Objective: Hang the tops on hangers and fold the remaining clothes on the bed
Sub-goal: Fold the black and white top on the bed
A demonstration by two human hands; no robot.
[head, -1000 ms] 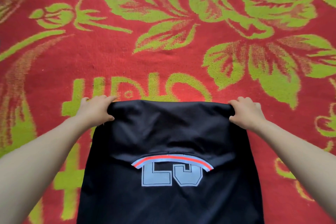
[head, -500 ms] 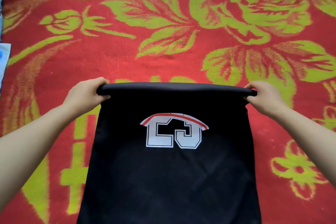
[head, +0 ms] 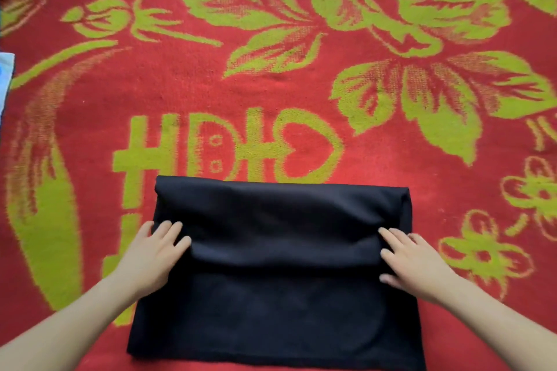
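Your black garment [head: 280,220] lies folded on the red floral bedspread [head: 271,69], its far crease just on your side of the green heart motif [head: 304,150]. The top layer is doubled back toward you, and you press it flat, probably to set the crease. Nearer you and left of the heart, your left hand [head: 153,253] rests on the flap, fingers [head: 171,232] straight and close together. To the heart's right, your right hand [head: 413,259] mirrors it, slightly spread. Neither grips cloth.

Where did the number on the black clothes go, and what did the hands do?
The black garment got folded over, hiding the number. The left hand and right hand let go of its edge and now press flat on it. The red flowery blanket stayed put.
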